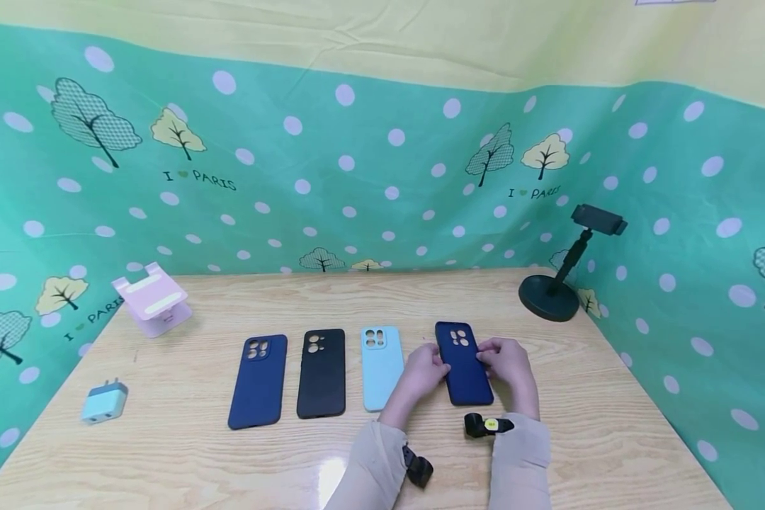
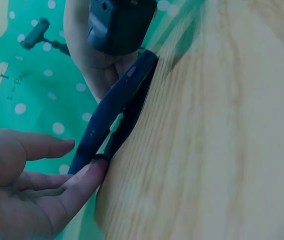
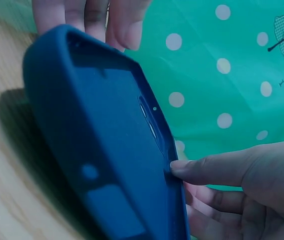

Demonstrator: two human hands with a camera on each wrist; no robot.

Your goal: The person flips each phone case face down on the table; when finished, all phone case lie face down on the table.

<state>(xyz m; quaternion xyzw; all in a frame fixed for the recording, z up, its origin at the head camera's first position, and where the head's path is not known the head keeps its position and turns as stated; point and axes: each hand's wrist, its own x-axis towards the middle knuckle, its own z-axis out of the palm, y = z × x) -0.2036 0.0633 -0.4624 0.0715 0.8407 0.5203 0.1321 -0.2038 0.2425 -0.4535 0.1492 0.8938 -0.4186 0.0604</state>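
staged tabletop set: wooden table (image 1: 548, 453), polka-dot backdrop cloth (image 1: 357, 177), phone stand (image 1: 564, 273).

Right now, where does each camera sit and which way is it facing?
Head: worn high, facing forward and down at the table; both hands and sleeves show around the dark blue case.
Left wrist: low at the table edge, looking along the dark blue case; left hand fingers touch it.
Right wrist: close behind the case's hollow inside; right hand thumb on its rim.
All three share that case.
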